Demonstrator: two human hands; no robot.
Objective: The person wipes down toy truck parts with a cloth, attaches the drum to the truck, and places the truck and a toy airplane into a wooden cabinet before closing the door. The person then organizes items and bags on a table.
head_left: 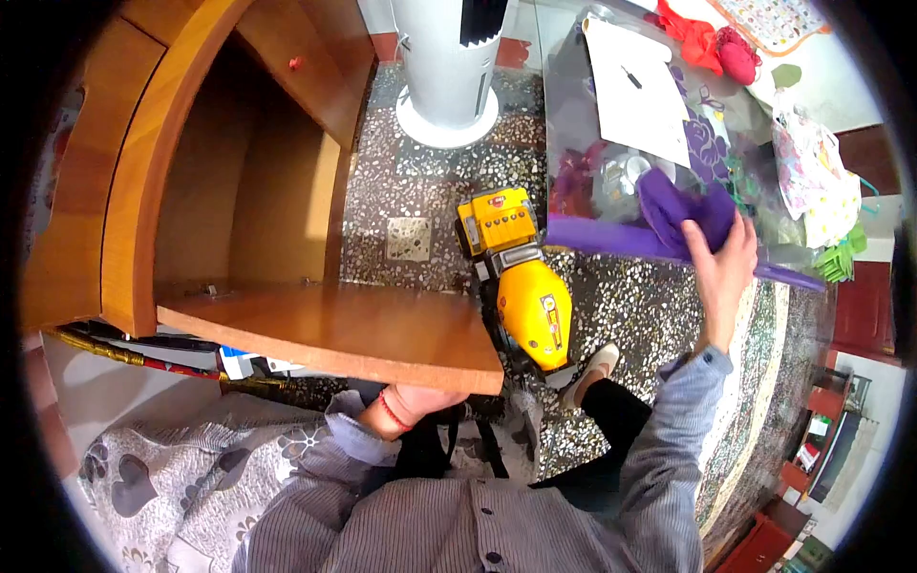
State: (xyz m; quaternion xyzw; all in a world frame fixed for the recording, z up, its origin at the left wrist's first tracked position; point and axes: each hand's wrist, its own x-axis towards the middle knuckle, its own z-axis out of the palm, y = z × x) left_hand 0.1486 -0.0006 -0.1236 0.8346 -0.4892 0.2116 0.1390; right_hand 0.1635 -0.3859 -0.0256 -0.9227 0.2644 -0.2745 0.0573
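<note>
Purple cloth (680, 205) sat gripped in my right hand (723, 263), right of the toy truck (537, 310). Left of it, my left hand (423, 401), grip hidden, touched the wooden door (344, 329); a careless push could have knocked the truck.

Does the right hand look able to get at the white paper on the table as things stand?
Probably yes: the white paper lies on the table beyond the right hand, though the purple item it seems to grip sits between and may need releasing first.
</note>
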